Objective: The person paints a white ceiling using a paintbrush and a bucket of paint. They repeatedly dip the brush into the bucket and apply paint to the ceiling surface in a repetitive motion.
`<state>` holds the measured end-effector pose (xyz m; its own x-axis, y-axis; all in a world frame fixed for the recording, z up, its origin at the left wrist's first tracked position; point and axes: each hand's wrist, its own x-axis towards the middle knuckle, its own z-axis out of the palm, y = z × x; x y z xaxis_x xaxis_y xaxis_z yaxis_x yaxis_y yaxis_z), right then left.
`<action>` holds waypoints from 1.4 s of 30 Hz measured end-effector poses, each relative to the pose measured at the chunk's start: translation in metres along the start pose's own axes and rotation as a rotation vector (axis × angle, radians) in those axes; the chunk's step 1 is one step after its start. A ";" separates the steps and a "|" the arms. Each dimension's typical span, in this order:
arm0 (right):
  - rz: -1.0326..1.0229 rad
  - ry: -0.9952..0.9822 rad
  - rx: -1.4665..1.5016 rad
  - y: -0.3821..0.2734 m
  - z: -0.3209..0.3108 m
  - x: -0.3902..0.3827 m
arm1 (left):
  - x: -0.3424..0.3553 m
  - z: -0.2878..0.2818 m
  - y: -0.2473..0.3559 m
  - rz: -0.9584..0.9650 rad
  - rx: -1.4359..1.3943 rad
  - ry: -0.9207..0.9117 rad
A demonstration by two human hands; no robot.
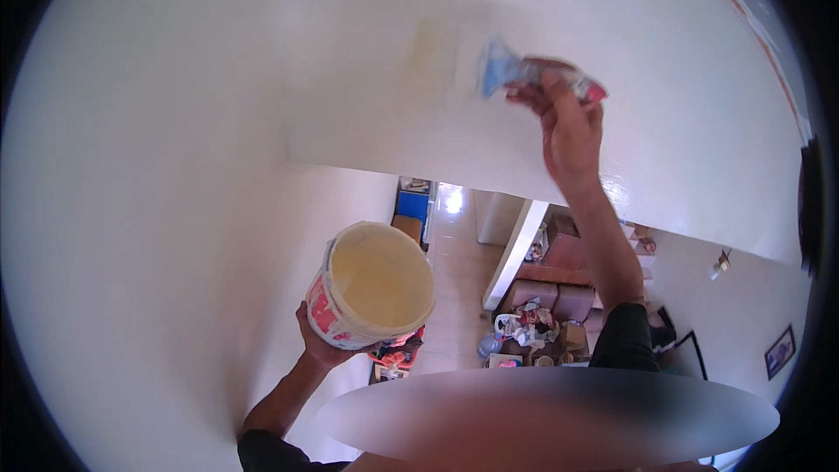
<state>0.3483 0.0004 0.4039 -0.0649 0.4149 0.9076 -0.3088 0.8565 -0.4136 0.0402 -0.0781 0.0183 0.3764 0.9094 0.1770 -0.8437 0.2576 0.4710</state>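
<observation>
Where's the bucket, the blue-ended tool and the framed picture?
Bucket (327,308): head view, on its outer side.
Blue-ended tool (499,68): head view, on its blue end.
Framed picture (780,352): head view, on its middle.

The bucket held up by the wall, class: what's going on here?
A person's left hand holds a white-and-red bucket, pale yellow inside. The right hand grips a blue-ended hand tool before the white wall, right of a yellowish patch. Whether the tool touches the wall is unclear.
</observation>
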 end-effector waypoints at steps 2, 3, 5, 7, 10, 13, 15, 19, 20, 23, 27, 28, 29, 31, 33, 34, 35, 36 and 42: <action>-0.113 -0.010 -0.020 0.005 0.014 0.033 | -0.002 0.001 0.002 0.007 0.032 -0.007; -0.167 -0.022 -0.030 0.009 0.022 0.050 | 0.000 0.005 0.001 0.003 0.043 -0.010; -0.259 -0.076 -0.028 0.018 0.047 0.087 | 0.002 0.010 0.000 0.008 0.046 -0.027; -0.273 -0.083 0.062 0.042 0.083 0.126 | -0.002 0.009 0.000 0.018 0.032 -0.038; -0.158 -0.050 0.101 0.078 0.117 0.189 | 0.002 0.002 -0.001 0.007 0.018 -0.046; -0.183 0.009 0.041 0.096 0.164 0.221 | -0.005 0.011 0.001 0.028 -0.010 -0.003; -0.199 0.035 -0.048 0.106 0.183 0.236 | -0.008 0.009 0.004 0.047 0.036 0.014; -0.379 0.120 -0.244 0.123 0.186 0.269 | -0.003 0.009 0.003 0.015 0.016 0.028; -0.459 0.170 -0.356 0.125 0.185 0.273 | -0.002 0.006 0.002 0.012 0.008 0.010; -0.614 0.237 -0.601 0.118 0.178 0.277 | -0.004 0.000 0.002 0.022 0.003 -0.009; -0.734 0.320 -1.013 0.077 0.104 0.277 | -0.003 0.004 0.002 0.024 0.005 0.006; -0.533 0.194 -0.833 0.060 0.077 0.265 | -0.003 0.004 0.002 0.026 -0.006 0.004; -0.544 0.262 -0.824 0.039 0.047 0.255 | 0.002 0.005 0.001 0.010 -0.012 -0.009; -0.554 0.315 -0.967 0.026 0.015 0.243 | -0.007 0.002 0.002 0.051 -0.027 0.020; -0.587 0.367 -0.944 -0.015 -0.024 0.223 | -0.005 0.008 0.000 0.047 -0.034 0.005; -0.632 0.406 -1.055 -0.029 -0.024 0.208 | -0.009 0.009 0.000 0.075 -0.034 0.021; -0.690 0.460 -1.220 -0.060 -0.028 0.191 | -0.004 0.010 -0.002 0.050 -0.039 0.010; -0.757 0.496 -1.358 -0.069 -0.026 0.185 | -0.003 0.010 0.000 0.042 -0.035 0.015; -0.785 0.316 -1.459 0.015 0.049 0.231 | -0.010 0.002 0.002 0.048 -0.052 0.060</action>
<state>0.2822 0.0943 0.6110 -0.0978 -0.3329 0.9379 0.9128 0.3456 0.2178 0.0356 -0.0871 0.0191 0.3131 0.9385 0.1457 -0.8797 0.2287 0.4170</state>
